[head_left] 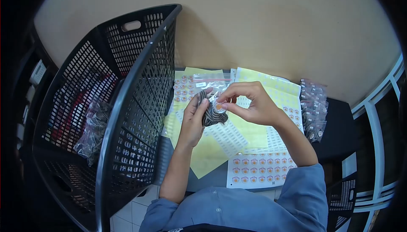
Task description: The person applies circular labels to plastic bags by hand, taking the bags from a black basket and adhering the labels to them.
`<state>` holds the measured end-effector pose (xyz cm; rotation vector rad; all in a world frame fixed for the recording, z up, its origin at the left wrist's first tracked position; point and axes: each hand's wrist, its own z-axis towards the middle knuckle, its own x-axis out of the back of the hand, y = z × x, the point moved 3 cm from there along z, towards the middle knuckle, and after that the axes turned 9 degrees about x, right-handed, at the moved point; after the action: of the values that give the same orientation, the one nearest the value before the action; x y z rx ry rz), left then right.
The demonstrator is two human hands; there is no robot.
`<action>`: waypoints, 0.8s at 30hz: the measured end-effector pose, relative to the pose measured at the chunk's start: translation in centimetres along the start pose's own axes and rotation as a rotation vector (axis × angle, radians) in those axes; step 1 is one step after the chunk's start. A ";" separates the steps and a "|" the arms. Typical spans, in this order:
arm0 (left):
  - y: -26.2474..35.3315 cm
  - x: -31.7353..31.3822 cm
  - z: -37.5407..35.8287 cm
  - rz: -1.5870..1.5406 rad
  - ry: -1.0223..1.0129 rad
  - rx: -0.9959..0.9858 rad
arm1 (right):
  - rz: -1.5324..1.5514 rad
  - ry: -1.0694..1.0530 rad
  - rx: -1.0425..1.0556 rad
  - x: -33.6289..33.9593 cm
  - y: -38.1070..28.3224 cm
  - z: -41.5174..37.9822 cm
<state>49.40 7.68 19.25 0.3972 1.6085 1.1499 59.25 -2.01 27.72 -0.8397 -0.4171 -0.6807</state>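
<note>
Head view, frame centre: left hand grips small plastic bag, soft, light, slippery; right hand pinches round sticker onto it. Best held by bag edges.

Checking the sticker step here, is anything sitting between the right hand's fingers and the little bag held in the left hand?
Nothing visible does. The right hand pinches a round orange sticker right against the small clear bag that the left hand holds above the sticker sheets.
</note>
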 end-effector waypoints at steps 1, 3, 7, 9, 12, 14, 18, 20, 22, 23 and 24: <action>0.0 -0.4 -0.2 -0.008 -0.011 0.011 | -0.003 -0.011 0.024 -0.3 0.0 -0.1; -0.4 -0.7 -0.6 0.007 -0.015 0.003 | -0.013 -0.047 -0.024 -0.3 -0.1 -0.1; -1.1 -0.2 -0.9 0.061 -0.006 0.029 | 0.013 -0.171 -0.097 -0.5 -0.4 0.2; -1.3 -0.1 -1.1 0.042 0.004 0.052 | -0.013 -0.206 -0.087 -0.7 -0.3 0.2; -1.7 0.0 -1.4 0.037 0.018 0.069 | -0.051 -0.239 -0.080 -1.1 -0.4 0.3; -1.6 -0.2 -1.3 0.053 0.020 0.056 | -0.068 -0.236 -0.078 -1.1 -0.4 0.4; -1.9 -0.4 -1.2 0.054 0.048 0.020 | -0.110 -0.220 -0.092 -1.1 -0.6 0.1; -2.0 -0.4 -0.9 0.073 0.050 0.005 | -0.142 -0.217 -0.091 -1.0 -0.7 0.1; -2.3 -0.4 -0.7 0.130 0.072 -0.031 | -0.193 -0.175 -0.056 -1.1 -0.7 -0.2; -2.4 -0.5 -0.6 0.133 0.068 -0.032 | -0.196 -0.171 -0.055 -1.1 -0.7 -0.3; -2.4 -0.7 -0.5 0.155 0.068 -0.056 | -0.290 -0.167 -0.029 -1.0 -0.8 -0.4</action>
<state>49.93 5.77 17.62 0.4571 1.6226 1.3346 57.95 -2.35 27.31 -0.8755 -0.6897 -0.8889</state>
